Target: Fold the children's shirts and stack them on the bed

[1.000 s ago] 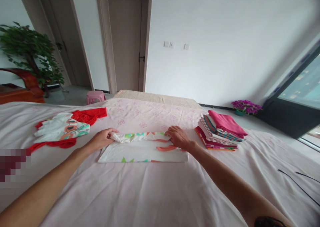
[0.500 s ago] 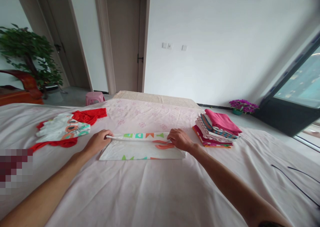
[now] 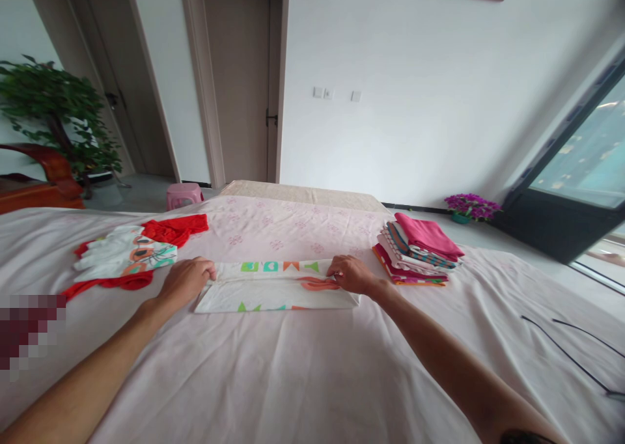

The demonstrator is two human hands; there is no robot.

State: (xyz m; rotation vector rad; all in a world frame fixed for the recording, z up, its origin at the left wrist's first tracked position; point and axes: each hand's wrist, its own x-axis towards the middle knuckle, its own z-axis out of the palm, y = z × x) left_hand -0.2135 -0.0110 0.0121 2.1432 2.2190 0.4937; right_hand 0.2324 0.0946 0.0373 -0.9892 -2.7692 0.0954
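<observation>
A white garment (image 3: pixel 273 294) with green, teal and orange print lies folded into a wide, low shape on the bed. Its far strip is turned over toward me, and an orange patch shows near the right end. My left hand (image 3: pixel 193 276), fingers curled, grips the far left corner. At the far right part of the fold, my right hand (image 3: pixel 350 273) pinches the cloth between thumb and fingers. Which garment it is, I cannot tell.
Left of it lies a red and white printed garment (image 3: pixel 112 255), spread out. A stack of folded clothes (image 3: pixel 415 252), pink on top, stands to the right. Dark cords (image 3: pixel 566 353) lie at the right. Beyond the bed are a pink stool (image 3: pixel 184 196) and purple flowers (image 3: pixel 471 206).
The far strip of the white garment, slightly raised before, now lies flatter. Both hands stay at its far corners. The view has shifted slightly.
</observation>
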